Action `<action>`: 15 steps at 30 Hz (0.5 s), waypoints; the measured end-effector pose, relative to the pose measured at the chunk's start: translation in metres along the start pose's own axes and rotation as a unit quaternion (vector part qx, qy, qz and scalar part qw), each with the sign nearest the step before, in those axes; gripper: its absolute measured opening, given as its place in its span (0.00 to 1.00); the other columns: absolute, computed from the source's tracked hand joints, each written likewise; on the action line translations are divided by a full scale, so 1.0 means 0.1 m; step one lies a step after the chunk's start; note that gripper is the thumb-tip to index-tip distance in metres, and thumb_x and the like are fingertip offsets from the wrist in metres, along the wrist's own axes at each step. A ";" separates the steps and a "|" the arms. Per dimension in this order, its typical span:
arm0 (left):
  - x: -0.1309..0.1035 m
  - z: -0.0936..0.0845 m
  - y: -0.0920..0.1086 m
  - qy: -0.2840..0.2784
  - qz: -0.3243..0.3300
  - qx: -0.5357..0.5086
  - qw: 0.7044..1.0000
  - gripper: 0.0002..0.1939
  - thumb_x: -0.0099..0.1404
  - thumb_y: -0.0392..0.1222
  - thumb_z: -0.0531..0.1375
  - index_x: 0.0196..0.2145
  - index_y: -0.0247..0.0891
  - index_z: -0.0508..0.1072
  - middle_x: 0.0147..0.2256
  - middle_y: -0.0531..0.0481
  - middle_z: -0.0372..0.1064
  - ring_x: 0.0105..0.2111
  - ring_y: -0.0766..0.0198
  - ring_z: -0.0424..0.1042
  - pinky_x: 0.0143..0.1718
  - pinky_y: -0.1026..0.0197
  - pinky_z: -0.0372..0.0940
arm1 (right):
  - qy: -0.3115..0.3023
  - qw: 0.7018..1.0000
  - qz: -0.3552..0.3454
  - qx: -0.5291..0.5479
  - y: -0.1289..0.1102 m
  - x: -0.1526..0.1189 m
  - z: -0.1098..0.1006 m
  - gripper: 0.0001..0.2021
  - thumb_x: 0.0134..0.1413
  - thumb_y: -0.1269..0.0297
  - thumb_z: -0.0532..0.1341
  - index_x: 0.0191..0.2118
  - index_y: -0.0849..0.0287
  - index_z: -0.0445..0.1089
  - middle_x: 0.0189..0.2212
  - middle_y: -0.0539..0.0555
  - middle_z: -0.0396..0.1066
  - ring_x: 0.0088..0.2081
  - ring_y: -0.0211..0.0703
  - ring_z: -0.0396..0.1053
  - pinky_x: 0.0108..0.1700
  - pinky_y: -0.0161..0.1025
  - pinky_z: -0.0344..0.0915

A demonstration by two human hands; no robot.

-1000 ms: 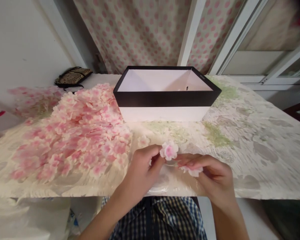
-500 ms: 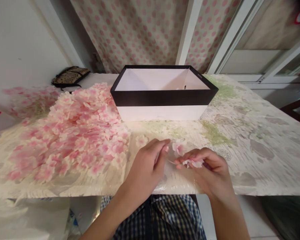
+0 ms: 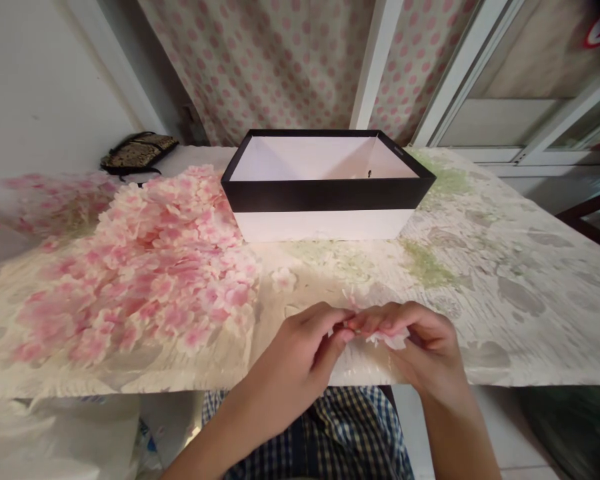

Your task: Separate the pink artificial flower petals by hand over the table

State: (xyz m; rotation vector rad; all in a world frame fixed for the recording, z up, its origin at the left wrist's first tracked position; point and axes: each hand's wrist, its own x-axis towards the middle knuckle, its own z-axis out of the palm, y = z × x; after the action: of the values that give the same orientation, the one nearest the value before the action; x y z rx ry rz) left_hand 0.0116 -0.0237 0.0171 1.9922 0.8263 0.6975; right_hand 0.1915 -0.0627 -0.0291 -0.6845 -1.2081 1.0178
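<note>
Wide table point(image 3: 505, 280) in a pale, green-blotched cloth, filling the view. Across its left half, a big heap of pink fabric blossoms point(image 3: 150, 267), spilling toward the near edge. Behind centre, an open black-and-white box point(image 3: 325, 200), walls bare, nothing to make out inside but a small dark speck. Far back left, a dark patterned pouch point(image 3: 137, 152) against the wall. One stray blossom point(image 3: 283, 279) lying loose between heap and hands.

Down at the near edge now: left hand point(image 3: 300, 357) and right hand point(image 3: 420, 350) drawn tight together, fingertips meeting. Gone from sight, the pink flower held up a second ago between them; only a white-pink petal piece point(image 3: 390, 341) peeping out under the right fingers. Left thumb and forefinger pinched narrow on something tiny, too hidden to name. Right hand curled closed around the petal piece. By the look of it, the two parts pressed into one.
</note>
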 end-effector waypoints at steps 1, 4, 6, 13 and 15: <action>0.01 -0.01 -0.01 0.008 -0.011 -0.001 1.000 0.08 0.70 0.36 0.55 0.41 0.40 0.75 0.36 0.53 0.75 0.34 0.69 0.72 0.36 0.65 0.64 | -0.005 1.000 -0.006 0.001 0.00 0.00 0.01 0.07 0.58 0.72 0.62 0.38 0.52 0.75 0.34 0.49 0.77 0.41 0.43 0.76 0.49 0.45 0.72; 0.00 -0.06 -0.03 0.022 -0.048 -0.008 0.999 0.06 0.66 0.38 0.59 0.32 0.39 0.76 0.26 0.55 0.72 0.23 0.72 0.65 0.25 0.66 0.58 | -0.010 0.999 -0.030 -0.004 -0.01 0.01 0.01 0.06 0.57 0.71 0.63 0.38 0.53 0.75 0.33 0.50 0.77 0.42 0.44 0.75 0.49 0.47 0.72; -0.02 -0.09 -0.04 0.021 -0.066 -0.023 0.997 0.06 0.65 0.39 0.60 0.31 0.39 0.75 0.23 0.57 0.69 0.21 0.72 0.61 0.23 0.67 0.55 | -0.015 0.999 -0.035 -0.016 -0.02 0.01 0.01 0.07 0.56 0.72 0.64 0.38 0.53 0.75 0.33 0.50 0.77 0.41 0.43 0.75 0.48 0.46 0.72; -0.10 -0.15 -0.03 -0.058 -0.112 -0.174 0.977 0.08 0.71 0.45 0.52 0.34 0.40 0.64 0.22 0.60 0.57 0.22 0.73 0.57 0.22 0.69 0.52 | -0.048 0.999 0.004 -0.021 -0.07 0.02 0.05 0.11 0.55 0.76 0.64 0.39 0.52 0.76 0.32 0.50 0.77 0.36 0.39 0.76 0.39 0.37 0.73; -0.11 -0.15 -0.02 -0.081 -0.115 -0.178 0.974 0.08 0.71 0.45 0.52 0.34 0.40 0.63 0.22 0.60 0.54 0.21 0.72 0.54 0.22 0.68 0.51 | -0.067 0.998 -0.001 -0.019 -0.08 0.04 0.06 0.09 0.55 0.74 0.65 0.38 0.52 0.77 0.32 0.50 0.76 0.36 0.38 0.75 0.38 0.36 0.72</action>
State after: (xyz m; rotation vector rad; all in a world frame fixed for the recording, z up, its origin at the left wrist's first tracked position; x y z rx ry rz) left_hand -0.0071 -0.0237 0.0207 1.5789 0.7594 0.4997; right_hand 0.1878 -0.0630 -0.0187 -0.6537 -1.3476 1.0551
